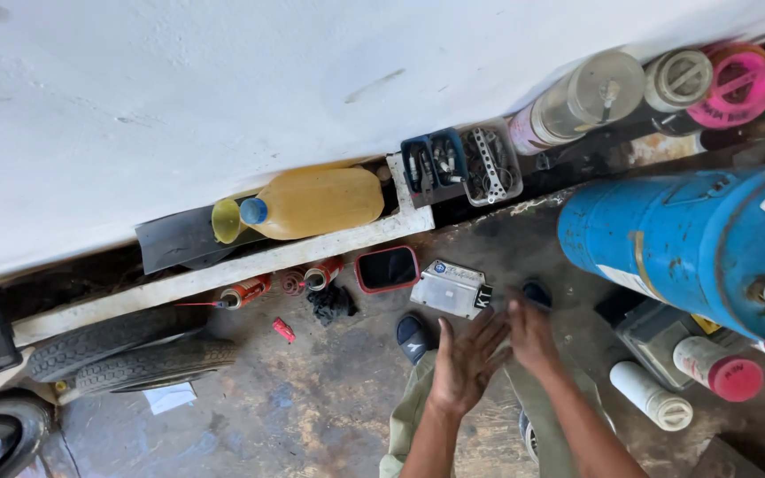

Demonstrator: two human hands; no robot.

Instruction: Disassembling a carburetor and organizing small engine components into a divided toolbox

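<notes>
From my head camera, my left hand [467,358] and right hand [531,335] are open and flat, touching each other, holding nothing. The grey metal box [451,289] lies on the floor [312,398] just above them.

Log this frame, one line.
left hand: open, empty | right hand: open, empty, touching left | nearest: grey metal box on floor
</notes>
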